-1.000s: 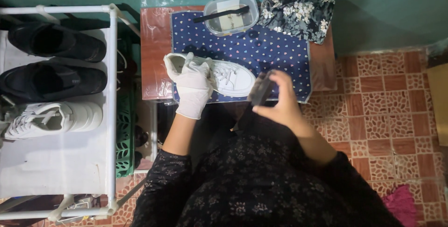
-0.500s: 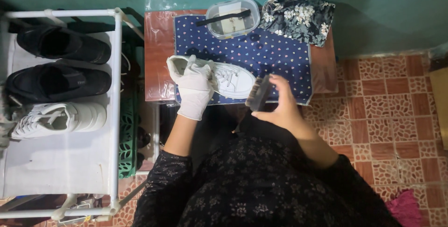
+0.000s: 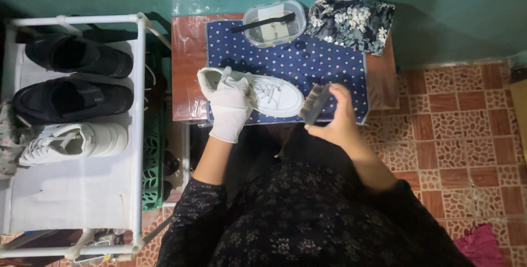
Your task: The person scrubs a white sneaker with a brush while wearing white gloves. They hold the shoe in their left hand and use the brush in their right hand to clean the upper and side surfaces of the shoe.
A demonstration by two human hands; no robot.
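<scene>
A white sneaker (image 3: pixel 274 95) lies on its side on a blue dotted cloth (image 3: pixel 296 58) spread over a small wooden table (image 3: pixel 186 64). My left hand (image 3: pixel 230 105), in a white glove, grips the sneaker at its heel and collar. My bare right hand (image 3: pixel 337 121) holds a dark brush (image 3: pixel 314 104) just off the sneaker's toe, near the table's front edge.
A clear plastic tub (image 3: pixel 274 22) with a black-handled brush across it stands at the table's back. A floral cloth (image 3: pixel 351 22) lies at the back right. A white shoe rack (image 3: pixel 77 129) on the left carries two black shoes and a white sneaker (image 3: pixel 71 142). Patterned floor tiles (image 3: pixel 466 129) are on the right.
My right hand with the brush has shifted slightly right, off the sneaker's toe. The left hand keeps its grip on the sneaker.
</scene>
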